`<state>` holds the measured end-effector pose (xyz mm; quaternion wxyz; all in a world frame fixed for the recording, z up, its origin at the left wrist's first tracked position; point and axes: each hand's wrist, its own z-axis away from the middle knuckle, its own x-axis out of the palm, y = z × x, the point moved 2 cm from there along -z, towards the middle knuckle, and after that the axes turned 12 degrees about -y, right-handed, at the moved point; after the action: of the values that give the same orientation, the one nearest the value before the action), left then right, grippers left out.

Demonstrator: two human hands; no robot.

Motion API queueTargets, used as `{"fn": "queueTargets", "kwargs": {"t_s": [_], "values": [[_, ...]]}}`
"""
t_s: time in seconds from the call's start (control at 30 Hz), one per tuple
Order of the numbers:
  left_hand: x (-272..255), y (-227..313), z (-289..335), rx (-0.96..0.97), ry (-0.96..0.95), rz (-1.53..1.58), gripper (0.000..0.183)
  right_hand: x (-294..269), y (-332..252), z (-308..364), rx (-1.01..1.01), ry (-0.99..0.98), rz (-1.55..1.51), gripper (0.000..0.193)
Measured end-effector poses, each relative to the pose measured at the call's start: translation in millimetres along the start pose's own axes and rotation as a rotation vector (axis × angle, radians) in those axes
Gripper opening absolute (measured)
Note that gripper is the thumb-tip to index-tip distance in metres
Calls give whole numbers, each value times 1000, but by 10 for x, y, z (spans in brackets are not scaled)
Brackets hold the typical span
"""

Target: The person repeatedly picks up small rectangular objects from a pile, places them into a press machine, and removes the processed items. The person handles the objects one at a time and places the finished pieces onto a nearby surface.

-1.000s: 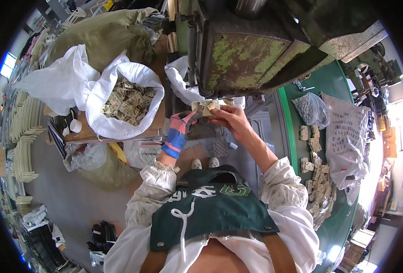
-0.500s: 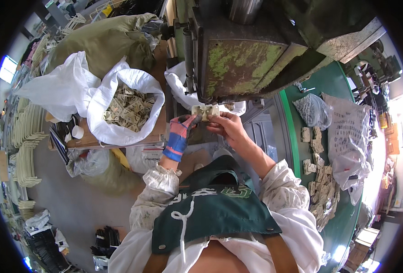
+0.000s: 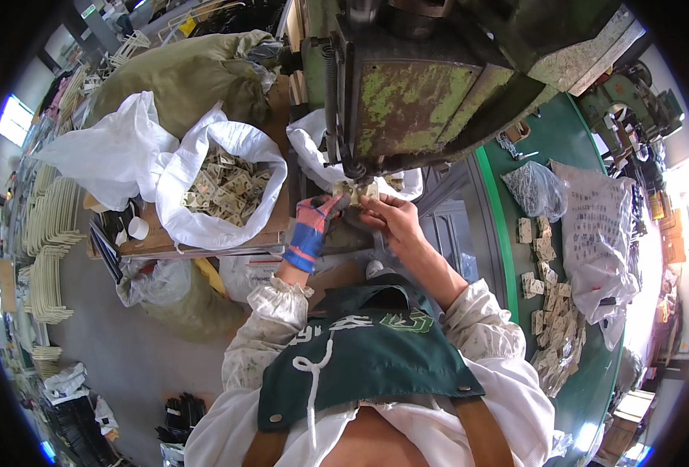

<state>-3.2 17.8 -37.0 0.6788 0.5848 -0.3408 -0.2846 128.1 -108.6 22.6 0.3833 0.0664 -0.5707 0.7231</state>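
A small cream-coloured moulded piece is held between my two hands, just below the pointed lower end of a green, worn press machine. My left hand, in a pink and blue glove with dark fingertips, grips its left end. With bare fingers and thumb pinched together, my right hand grips its right end. Whether the piece touches the machine cannot be made out. Behind it, a white sack lies open under the machine, partly hidden.
At left, an open white sack full of similar cream pieces stands on a wooden table. A large olive sack lies behind. On the right, a green-topped table bears loose pieces, a clear plastic bag and a printed white sack.
The view has shifted slightly, so the machine and sacks sit a little differently. Both hands still hold the piece, which now looks darker and more tilted beneath the machine's lower end.
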Motion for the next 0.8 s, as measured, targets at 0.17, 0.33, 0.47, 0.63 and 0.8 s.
{"fn": "queueTargets", "kwargs": {"t_s": [0.17, 0.33, 0.47, 0.63, 0.8], "values": [[57, 233, 37, 194, -25, -289, 25, 113, -202, 138, -49, 41, 24, 24], [196, 272, -45, 185, -4, 31, 20, 49, -313, 35, -63, -14, 88, 20], [177, 79, -55, 220, -67, -7, 17, -19, -378, 55, -45, -9, 166, 18], [186, -27, -120, 405, -48, -161, 17, -45, -407, 6, -35, -15, 157, 20], [247, 33, -19, 166, -7, 88, 14, -132, -268, -57, 12, 7, 130, 19]]}}
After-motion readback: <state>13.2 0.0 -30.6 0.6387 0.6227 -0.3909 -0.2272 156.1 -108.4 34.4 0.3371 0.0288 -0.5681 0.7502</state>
